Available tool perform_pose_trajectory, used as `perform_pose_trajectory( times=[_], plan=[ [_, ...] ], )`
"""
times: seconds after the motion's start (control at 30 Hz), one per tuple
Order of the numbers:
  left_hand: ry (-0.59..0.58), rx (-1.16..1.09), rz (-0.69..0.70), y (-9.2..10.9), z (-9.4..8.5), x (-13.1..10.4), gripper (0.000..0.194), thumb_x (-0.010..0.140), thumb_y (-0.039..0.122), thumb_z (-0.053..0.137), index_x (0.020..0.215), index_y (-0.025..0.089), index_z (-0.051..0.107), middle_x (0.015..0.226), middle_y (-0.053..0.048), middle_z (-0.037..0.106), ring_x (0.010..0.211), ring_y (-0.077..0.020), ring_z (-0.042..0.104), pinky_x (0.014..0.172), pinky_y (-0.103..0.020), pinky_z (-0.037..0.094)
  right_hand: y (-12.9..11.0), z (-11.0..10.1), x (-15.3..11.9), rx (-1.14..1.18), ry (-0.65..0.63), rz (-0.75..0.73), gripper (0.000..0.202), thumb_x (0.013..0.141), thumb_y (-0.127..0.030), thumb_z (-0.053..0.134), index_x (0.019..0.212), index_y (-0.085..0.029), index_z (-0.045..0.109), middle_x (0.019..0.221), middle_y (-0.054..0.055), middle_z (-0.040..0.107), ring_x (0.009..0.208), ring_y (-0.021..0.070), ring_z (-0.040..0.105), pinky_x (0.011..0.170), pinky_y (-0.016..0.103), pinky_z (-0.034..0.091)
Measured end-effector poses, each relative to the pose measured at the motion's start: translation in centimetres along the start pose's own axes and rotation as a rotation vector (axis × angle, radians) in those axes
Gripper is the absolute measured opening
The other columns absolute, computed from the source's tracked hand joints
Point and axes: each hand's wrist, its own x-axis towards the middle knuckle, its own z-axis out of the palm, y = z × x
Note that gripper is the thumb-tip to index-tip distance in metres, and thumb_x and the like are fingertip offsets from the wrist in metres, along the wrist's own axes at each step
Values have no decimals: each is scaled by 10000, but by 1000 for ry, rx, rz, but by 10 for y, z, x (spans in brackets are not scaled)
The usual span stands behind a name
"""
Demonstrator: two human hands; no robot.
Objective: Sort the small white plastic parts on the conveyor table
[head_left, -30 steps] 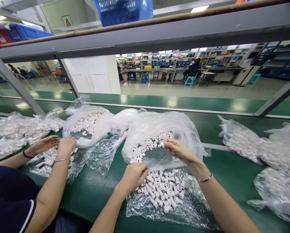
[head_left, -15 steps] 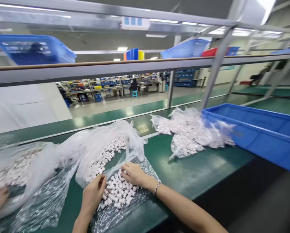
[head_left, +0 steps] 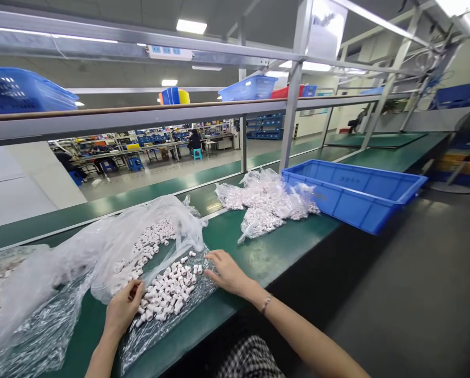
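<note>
A pile of small white cylindrical parts (head_left: 168, 291) lies on clear plastic film on the green work surface. My left hand (head_left: 123, 307) is at the pile's left edge, beside the bag; its fingers are curled together, and what they hold, if anything, is hidden. At the pile's right edge, my right hand (head_left: 229, 274) has its fingers apart and holds nothing I can see. Just behind the pile, a translucent plastic bag (head_left: 120, 231) lies open with more white parts in and around its mouth.
Filled clear bags (head_left: 264, 202) lie further right, against a blue bin (head_left: 349, 197) at the surface's edge. Another open bag (head_left: 7, 299) of parts is on the left. A metal shelf rail (head_left: 148, 116) with blue baskets (head_left: 22, 92) crosses above. People sit at far benches.
The view has turned to the right. My right hand has come off the pile to its right side, its fingers spreading. Another person's hand at the left edge is out of view.
</note>
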Motion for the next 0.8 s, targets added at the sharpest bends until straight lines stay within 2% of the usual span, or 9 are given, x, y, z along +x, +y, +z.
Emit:
perform_pose_trajectory(
  times=[0.1,0.2,0.4,0.5,0.57,0.67,0.73,0.8],
  plan=[
    [27,5,-15,8,-4,-1,267,903,464,456,904,252,619,689,29,672,603,-155,628,553,-220,425,32,-37,-51,-48,104,183,300,985,-343,499,1234,-180,528,1194,131,577,1140,277,520,976,454,440],
    [79,16,-9,18,-6,-2,261,901,432,454,859,245,630,673,27,663,594,-146,620,556,-222,420,55,-50,-79,-83,177,304,268,998,-340,435,1155,-157,553,1119,150,595,1065,307,557,912,500,455],
    [295,53,4,27,-7,-8,240,946,383,444,935,232,629,864,-15,702,622,-136,617,600,-233,460,62,-38,-81,-163,178,410,177,990,-335,455,1016,-222,588,1030,65,636,1000,260,589,905,441,427],
    [378,95,136,55,-13,3,215,965,355,450,989,231,624,910,-50,704,698,-171,644,624,-257,473,68,-36,-81,-154,156,413,161,977,-327,465,994,-238,598,1026,60,632,987,262,588,886,438,435],
    [372,103,323,89,-19,25,182,967,297,462,1010,231,625,939,-64,708,830,-202,660,739,-286,488,76,-39,-78,-116,119,390,150,974,-314,469,987,-245,601,1024,58,626,979,259,587,872,433,447],
    [257,166,609,152,-21,81,197,969,246,448,1013,224,638,930,-70,708,907,-218,636,852,-320,467,90,-44,-68,-18,42,324,165,989,-269,436,961,-250,598,970,45,621,933,234,593,838,397,477],
    [94,276,674,193,-14,131,267,989,266,389,1007,216,651,935,-87,697,937,-233,611,870,-346,451,98,-45,-59,17,24,285,189,993,-235,413,935,-251,591,921,37,616,890,220,598,800,371,495],
    [-87,375,594,226,1,187,330,1007,290,335,1029,202,652,1016,-113,681,1044,-257,574,925,-379,429,108,-43,-52,0,37,246,198,983,-200,407,910,-252,583,888,35,611,853,217,602,753,353,506]
  ],
)
